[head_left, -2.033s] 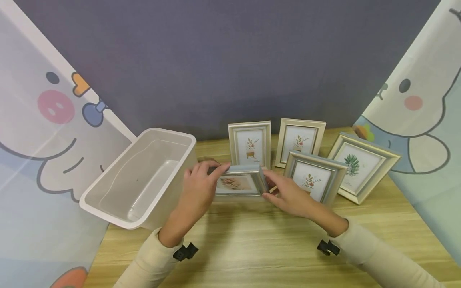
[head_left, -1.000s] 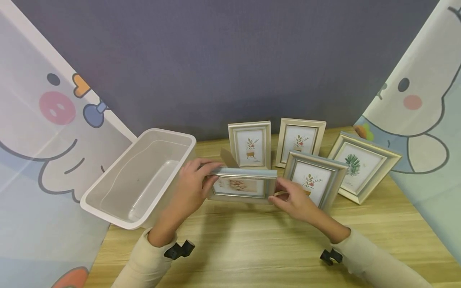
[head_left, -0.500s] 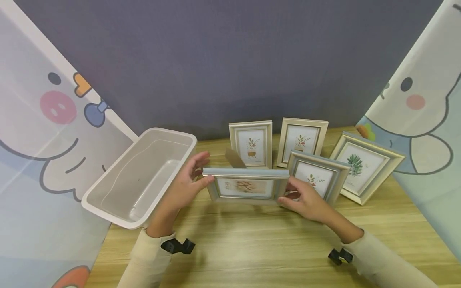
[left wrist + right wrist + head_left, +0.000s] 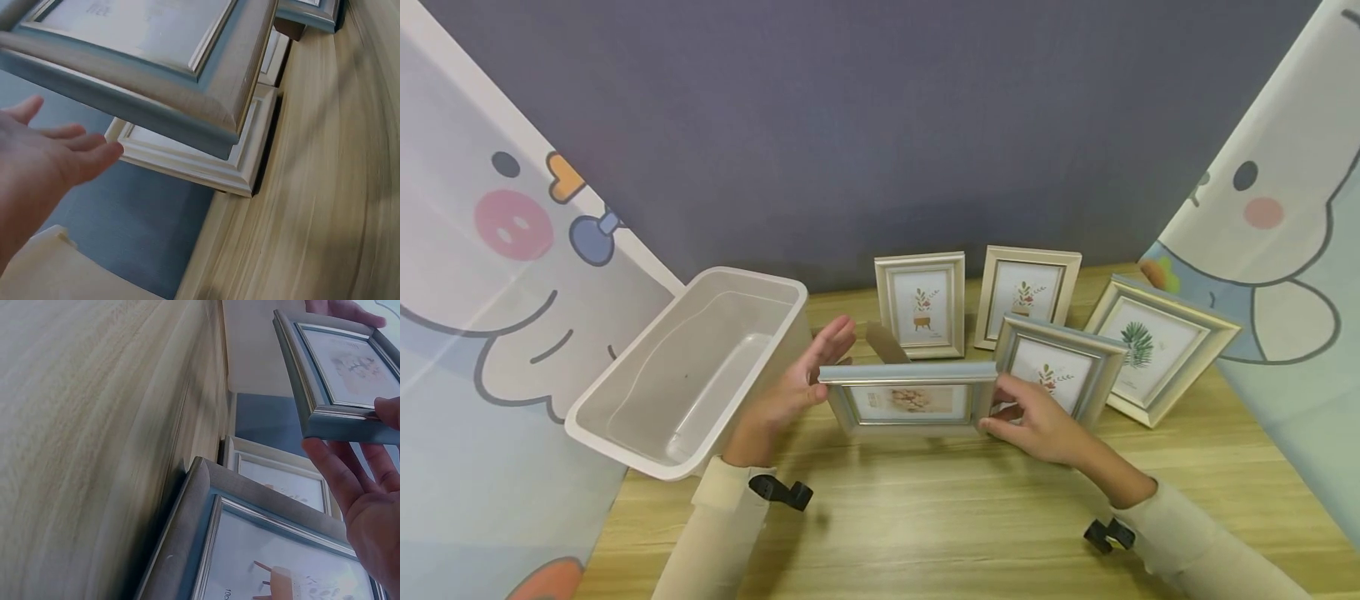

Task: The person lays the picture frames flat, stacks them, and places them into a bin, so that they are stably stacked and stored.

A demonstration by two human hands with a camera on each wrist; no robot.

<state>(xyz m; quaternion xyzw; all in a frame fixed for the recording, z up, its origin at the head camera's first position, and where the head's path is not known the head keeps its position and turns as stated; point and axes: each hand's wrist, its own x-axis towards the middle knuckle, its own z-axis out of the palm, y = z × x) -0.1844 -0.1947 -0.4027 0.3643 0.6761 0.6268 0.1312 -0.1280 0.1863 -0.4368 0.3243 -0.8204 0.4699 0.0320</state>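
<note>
A silver-blue picture frame (image 4: 910, 400), turned on its long side with a brown flower print, is held over the table, its brown back stand (image 4: 886, 343) poking up behind it. My right hand (image 4: 1037, 419) pinches its right edge, thumb in front and fingers behind, as the right wrist view shows. At the opposite end my left hand (image 4: 793, 387) is spread with straight fingers, its thumb close by the frame's left edge. In the left wrist view the extended left fingers (image 4: 81, 137) stand apart from the frame.
Two cream picture frames (image 4: 922, 307) (image 4: 1028, 296) stand at the back. A silver-blue frame (image 4: 1060, 367) is right behind my right hand, and a gold-edged frame (image 4: 1161, 350) leans farther right. A deep beige bin (image 4: 700, 375) stands on the left of the wooden table (image 4: 925, 533).
The held frame has moved right and slightly toward me, showing its full width. My left hand has let go of its left end and spread its fingers; the right hand has kept hold.
</note>
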